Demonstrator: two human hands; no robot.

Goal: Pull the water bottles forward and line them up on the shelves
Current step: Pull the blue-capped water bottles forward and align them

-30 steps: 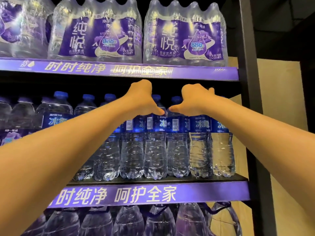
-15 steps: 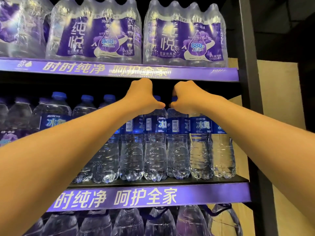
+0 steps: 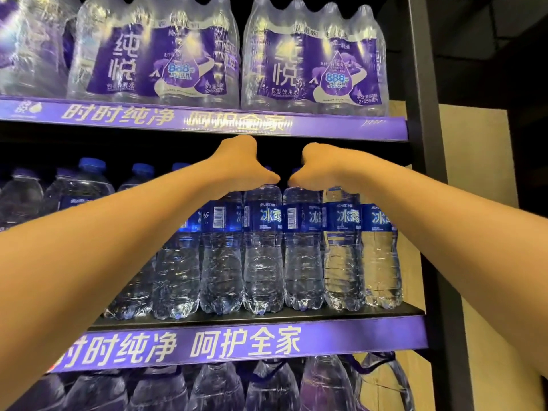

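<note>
Both hands had crept slightly apart since a moment before, and I judged the left hand [image 3: 241, 167] and right hand [image 3: 321, 169] were gripping bottle necks, fingers hidden, to draw the water bottles [image 3: 262, 250] toward the near lip of the middle shelf [image 3: 341, 315], under scant headroom.

Middle shelf [image 3: 341, 314]: dark board with a purple front strip printed in white characters; a row of upright water bottles [image 3: 262, 250] with blue labels stands at its front edge, touching side by side, more behind on the left.
Top shelf [image 3: 341, 129]: same purple strip; shrink-wrapped bottle packs [image 3: 314, 54] sit side by side.
Bottom level: large clear bottles [image 3: 216, 387], only the tops showing.
Frame: black upright post [image 3: 427, 173] at the right end.
</note>
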